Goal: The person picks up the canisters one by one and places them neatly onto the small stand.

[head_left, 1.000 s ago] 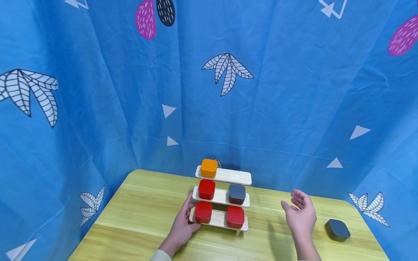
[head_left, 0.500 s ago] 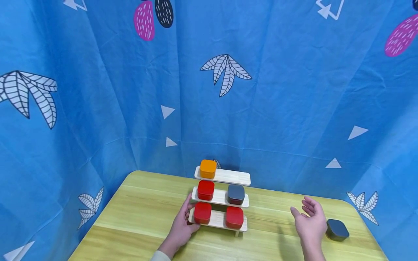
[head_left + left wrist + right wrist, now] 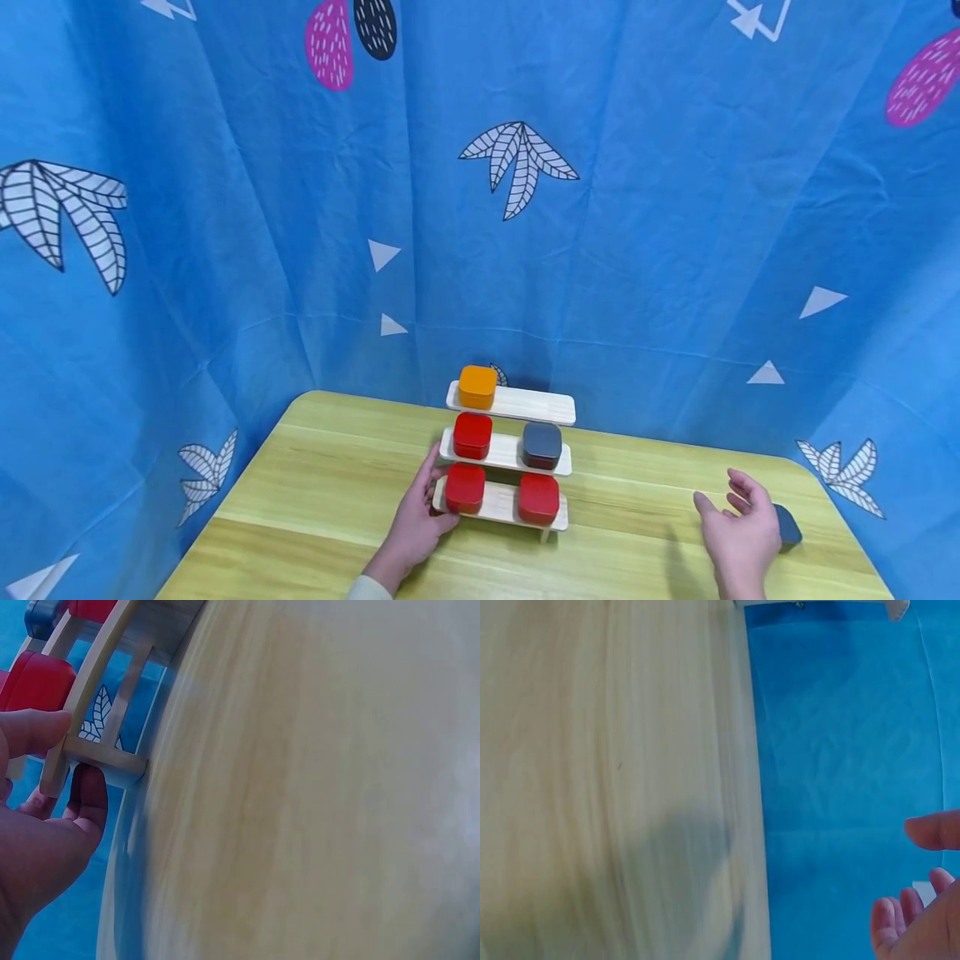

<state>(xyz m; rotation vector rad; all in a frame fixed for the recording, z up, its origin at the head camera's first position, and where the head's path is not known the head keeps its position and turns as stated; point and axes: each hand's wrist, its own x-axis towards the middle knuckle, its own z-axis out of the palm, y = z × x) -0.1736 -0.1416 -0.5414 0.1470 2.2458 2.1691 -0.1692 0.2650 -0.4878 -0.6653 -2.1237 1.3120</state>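
Note:
A three-tier wooden stand (image 3: 501, 502) rises in steps at the middle of the table. My left hand (image 3: 417, 521) grips the left end of its lowest tier; in the left wrist view the thumb (image 3: 37, 731) lies against the board and fingers curl below it. Two red rounded-square boxes (image 3: 538, 498) sit on the lowest tier. The middle tier bears a red box (image 3: 472, 435) and a dark grey box (image 3: 542, 445), the top tier an orange box (image 3: 477, 387) at its left. My right hand (image 3: 742, 537), loosely bent and holding nothing, partly hides another dark grey box (image 3: 789, 527).
The light wooden table (image 3: 322, 483) has rounded far corners. Behind it and along both sides hangs a blue patterned curtain (image 3: 660, 250). Bare wood lies between the stand and my right hand.
My right hand has moved right and toward the near edge, now covering part of the far-right dark grey box. My left hand stays on the stand.

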